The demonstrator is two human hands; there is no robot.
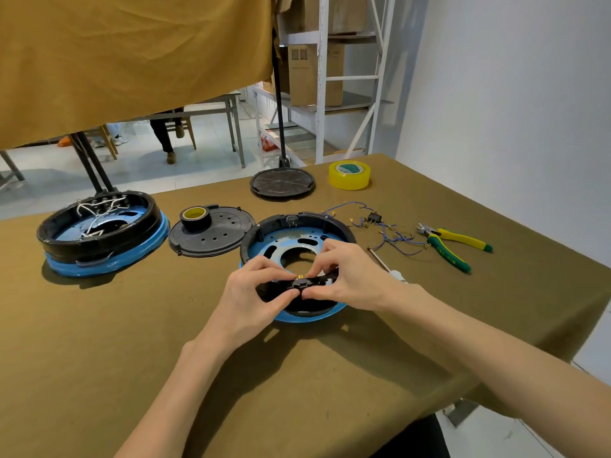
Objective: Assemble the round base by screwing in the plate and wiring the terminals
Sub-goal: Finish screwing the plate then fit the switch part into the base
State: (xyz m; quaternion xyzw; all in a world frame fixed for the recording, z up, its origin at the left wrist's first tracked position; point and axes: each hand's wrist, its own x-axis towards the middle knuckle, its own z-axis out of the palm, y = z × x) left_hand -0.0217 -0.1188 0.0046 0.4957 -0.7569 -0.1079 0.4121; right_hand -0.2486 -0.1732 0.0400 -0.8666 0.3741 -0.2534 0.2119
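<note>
Grip: left hand [256,285] and right hand [344,276] pinching small black terminal block [299,283], fingers curled tight.
Place: near rim of round black-and-blue base [299,226].
Risk: likely slipping, misseating if pressed crooked.

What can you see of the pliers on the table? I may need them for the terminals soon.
The pliers lie flat on the olive table cloth, to the right of the round base and the loose blue wires. Their handles look like yellow plastic with green ends and are spread apart, pointing right and toward the near edge. The metal head points left, toward the wires. Neither hand touches them; whether the head touches a wire is unclear.
</note>
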